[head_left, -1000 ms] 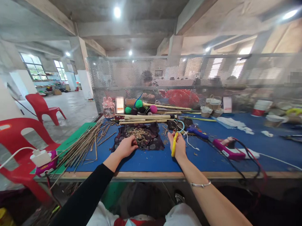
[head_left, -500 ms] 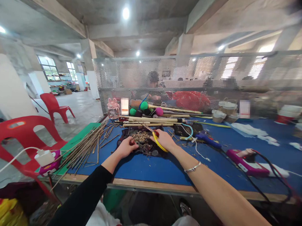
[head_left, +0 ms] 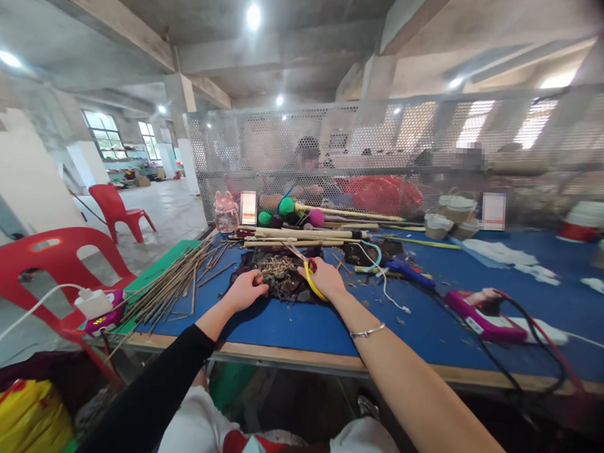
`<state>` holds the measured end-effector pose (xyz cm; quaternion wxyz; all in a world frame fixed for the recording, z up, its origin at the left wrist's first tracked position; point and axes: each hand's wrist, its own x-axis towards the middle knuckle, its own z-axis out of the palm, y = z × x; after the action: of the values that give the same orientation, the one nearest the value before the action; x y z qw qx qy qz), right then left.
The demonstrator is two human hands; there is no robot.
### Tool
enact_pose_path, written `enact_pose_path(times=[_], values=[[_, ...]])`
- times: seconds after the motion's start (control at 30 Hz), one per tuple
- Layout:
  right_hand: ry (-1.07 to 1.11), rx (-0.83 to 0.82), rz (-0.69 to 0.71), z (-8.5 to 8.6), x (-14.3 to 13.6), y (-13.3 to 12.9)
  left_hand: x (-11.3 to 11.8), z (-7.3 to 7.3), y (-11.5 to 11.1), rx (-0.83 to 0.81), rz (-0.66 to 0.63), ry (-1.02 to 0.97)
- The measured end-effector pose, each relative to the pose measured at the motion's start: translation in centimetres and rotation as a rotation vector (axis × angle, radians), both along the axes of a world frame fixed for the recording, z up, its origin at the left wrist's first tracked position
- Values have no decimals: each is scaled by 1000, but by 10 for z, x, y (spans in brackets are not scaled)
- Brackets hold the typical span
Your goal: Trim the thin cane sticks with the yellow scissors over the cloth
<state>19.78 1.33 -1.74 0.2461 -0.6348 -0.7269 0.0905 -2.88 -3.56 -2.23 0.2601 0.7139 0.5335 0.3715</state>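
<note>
A dark cloth (head_left: pixel 299 294) lies crumpled on the blue table, bearing a heap of small brown chopped bits (head_left: pixel 277 268). My right hand (head_left: pixel 328 279) grips a pair of scissors (head_left: pixel 313 287) with yellow handles, at the cloth's right side. The blades point up and left over the heap, slightly apart. At the cloth's left edge my left hand (head_left: pixel 246 291) is closed, thumb and fingers pressed together. What it pinches, if anything, is too small to make out. A bundle of thin brown sticks (head_left: pixel 177 284) lies to its left.
Behind the cloth are pale rods (head_left: pixel 306 234), green and pink balls (head_left: pixel 285 206) and a pink-lidded jar (head_left: pixel 226 213). Rightward lie a blue-handled tool (head_left: pixel 411 274) and a purple power strip (head_left: pixel 485 318) with cables. A perforated metal screen (head_left: pixel 265 141) closes the back; a person sits beyond it.
The view has shifted a little. Both hands stay by the cloth, and the scissors remain in my right hand over the heap, with hardly any movement.
</note>
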Motion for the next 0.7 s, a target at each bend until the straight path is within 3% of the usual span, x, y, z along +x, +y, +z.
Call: enact_pose_path(times=[0.07,0.2,0.27,0.33,0.43,0.53,0.7], values=[[4,5,4,2,0,-2,-2,1,-3,11,-42,12],[20,16,16,4,0,-4,-5,8,3,-133,-95,-28],[24,19,24,4,0,-5,-6,14,14,-139,51,95],[24,25,23,3,0,-5,-9,20,27,-73,285,257],[17,35,21,2,0,-5,-14,23,44,-55,462,353],[7,45,20,1,0,-4,-19,17,50,-99,514,411],[-19,45,-3,0,3,0,-28,8,41,-114,477,447]])
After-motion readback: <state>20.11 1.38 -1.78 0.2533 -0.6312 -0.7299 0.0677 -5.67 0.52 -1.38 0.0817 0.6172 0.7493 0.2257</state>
